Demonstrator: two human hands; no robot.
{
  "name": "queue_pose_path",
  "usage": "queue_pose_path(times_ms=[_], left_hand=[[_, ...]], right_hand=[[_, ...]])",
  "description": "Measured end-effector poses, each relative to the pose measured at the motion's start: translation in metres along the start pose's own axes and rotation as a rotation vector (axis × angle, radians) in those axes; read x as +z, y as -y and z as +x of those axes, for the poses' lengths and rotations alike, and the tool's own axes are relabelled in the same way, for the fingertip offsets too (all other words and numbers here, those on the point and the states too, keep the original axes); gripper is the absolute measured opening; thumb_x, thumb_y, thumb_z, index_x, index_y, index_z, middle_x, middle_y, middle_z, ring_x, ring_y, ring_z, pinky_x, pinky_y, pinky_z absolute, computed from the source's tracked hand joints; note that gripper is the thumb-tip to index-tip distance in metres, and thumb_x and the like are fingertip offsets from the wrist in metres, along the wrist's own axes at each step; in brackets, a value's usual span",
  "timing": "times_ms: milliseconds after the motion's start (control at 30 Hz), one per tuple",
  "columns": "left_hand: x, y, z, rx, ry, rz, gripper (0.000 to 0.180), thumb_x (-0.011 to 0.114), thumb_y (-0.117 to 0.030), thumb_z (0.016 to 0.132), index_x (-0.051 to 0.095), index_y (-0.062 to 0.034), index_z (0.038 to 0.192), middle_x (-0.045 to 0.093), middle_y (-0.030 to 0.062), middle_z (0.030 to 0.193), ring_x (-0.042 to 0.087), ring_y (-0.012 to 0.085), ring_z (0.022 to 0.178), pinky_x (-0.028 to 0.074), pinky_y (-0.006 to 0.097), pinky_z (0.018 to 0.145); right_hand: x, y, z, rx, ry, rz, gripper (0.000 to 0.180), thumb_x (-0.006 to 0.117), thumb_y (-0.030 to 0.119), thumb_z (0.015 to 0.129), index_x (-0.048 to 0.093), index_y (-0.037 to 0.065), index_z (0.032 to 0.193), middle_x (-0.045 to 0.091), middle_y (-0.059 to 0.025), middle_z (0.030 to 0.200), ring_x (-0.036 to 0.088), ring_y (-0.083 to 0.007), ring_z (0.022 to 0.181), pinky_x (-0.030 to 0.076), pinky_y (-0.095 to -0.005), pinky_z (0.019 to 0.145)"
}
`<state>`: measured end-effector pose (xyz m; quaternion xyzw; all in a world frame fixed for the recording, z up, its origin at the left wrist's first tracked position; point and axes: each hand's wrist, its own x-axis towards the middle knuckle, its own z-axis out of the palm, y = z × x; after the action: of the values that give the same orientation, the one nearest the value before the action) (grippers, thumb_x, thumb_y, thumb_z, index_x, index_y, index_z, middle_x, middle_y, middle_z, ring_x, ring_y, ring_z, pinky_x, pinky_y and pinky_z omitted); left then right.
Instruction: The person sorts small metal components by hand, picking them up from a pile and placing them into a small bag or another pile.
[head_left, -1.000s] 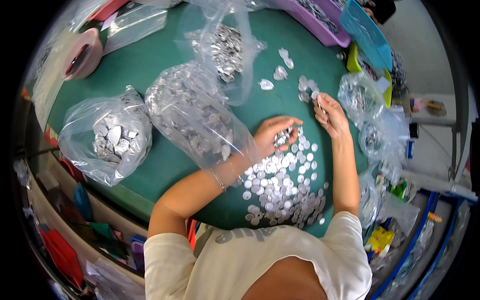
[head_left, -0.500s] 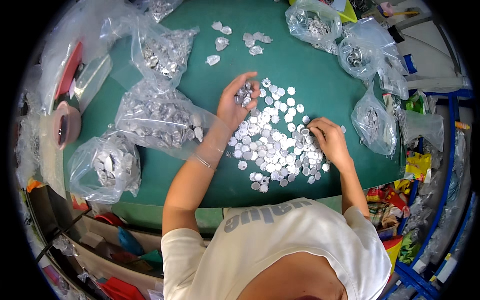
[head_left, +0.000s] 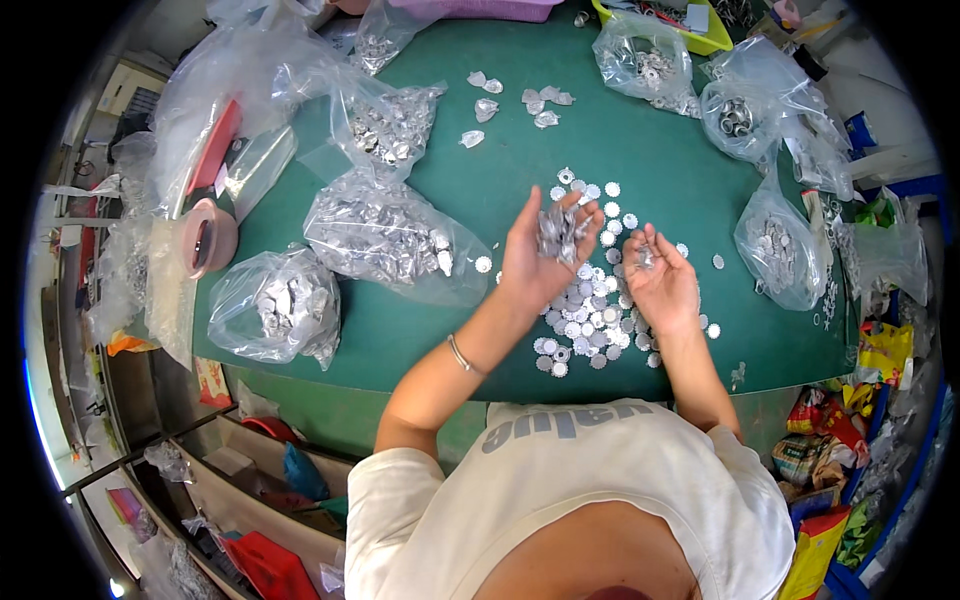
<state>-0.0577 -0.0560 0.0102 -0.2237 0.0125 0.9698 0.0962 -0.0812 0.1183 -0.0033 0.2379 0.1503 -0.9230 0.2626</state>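
Head view: hands point(head_left: 600, 262) cup caps point(head_left: 557, 232) — (details blurred).

Bright even light all over, glare popping off the clear plastic bags point(head_left: 385, 232) around 10 o'clock, soft shadows only, heavy fisheye bending and black vignette at the rim.

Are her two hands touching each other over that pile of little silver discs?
Apart. The head view shows the left hand, full of discs, and the right hand raised palm-up side by side, with discs and green table plainly visible between them.
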Motion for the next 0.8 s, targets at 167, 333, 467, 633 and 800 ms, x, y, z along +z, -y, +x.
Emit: queue_pose_path(times_ms=[167, 333, 467, 633, 800], left_hand=[[-0.021, 0.04, -0.021, 0.054, -0.016, -0.089, 0.034, 0.043, -0.035, 0.09, 0.05, -0.0067, 0.107, 0.051, 0.0139, 0.118, 0.048, 0.0285, 0.108, 0.035, 0.046, 0.097], [-0.033, 0.065, -0.041, 0.047, -0.118, -0.041, 0.027, 0.044, -0.031, 0.09, 0.054, -0.0077, 0.1, 0.058, 0.0084, 0.099, 0.055, 0.0227, 0.096, 0.043, 0.038, 0.083], [-0.036, 0.067, -0.054, 0.012, -0.22, -0.097, 0.016, 0.049, -0.021, 0.088, 0.055, -0.0078, 0.095, 0.057, 0.0099, 0.096, 0.056, 0.022, 0.088, 0.047, 0.031, 0.062], [-0.044, 0.075, -0.067, -0.112, -0.029, -0.013, 0.02, 0.049, -0.023, 0.088, 0.057, -0.0048, 0.089, 0.056, 0.0123, 0.098, 0.056, 0.0259, 0.092, 0.051, 0.031, 0.065], [-0.053, 0.081, -0.065, -0.233, -0.002, 0.105, 0.025, 0.048, -0.026, 0.09, 0.058, -0.0046, 0.083, 0.053, 0.0132, 0.1, 0.057, 0.0234, 0.088, 0.047, 0.026, 0.054]], right_hand=[[0.013, -0.035, -0.018, -0.314, 0.168, -0.303, 0.02, 0.045, 0.013, 0.09, 0.047, -0.002, 0.102, 0.051, -0.0132, 0.098, 0.05, -0.0228, 0.094, 0.04, -0.0357, 0.09], [0.006, -0.042, -0.041, -0.575, 0.565, -1.42, 0.021, 0.042, 0.012, 0.092, 0.055, -0.002, 0.101, 0.055, -0.0117, 0.105, 0.051, -0.0193, 0.1, 0.035, -0.0335, 0.092], [0.012, -0.007, -0.01, -0.553, 0.444, -1.54, 0.022, 0.053, 0.004, 0.083, 0.059, 0.003, 0.104, 0.055, -0.012, 0.109, 0.049, -0.0232, 0.105, 0.037, -0.0346, 0.09], [0.02, -0.013, 0.046, -0.878, 0.738, -2.232, 0.035, 0.063, 0.005, 0.073, 0.059, 0.009, 0.107, 0.05, -0.0077, 0.117, 0.041, -0.0291, 0.113, 0.032, -0.0401, 0.094], [0.011, -0.012, 0.057, -0.814, 0.711, -2.217, 0.032, 0.07, 0.007, 0.066, 0.06, 0.008, 0.096, 0.046, -0.005, 0.123, 0.038, -0.0282, 0.118, 0.028, -0.0399, 0.095]])
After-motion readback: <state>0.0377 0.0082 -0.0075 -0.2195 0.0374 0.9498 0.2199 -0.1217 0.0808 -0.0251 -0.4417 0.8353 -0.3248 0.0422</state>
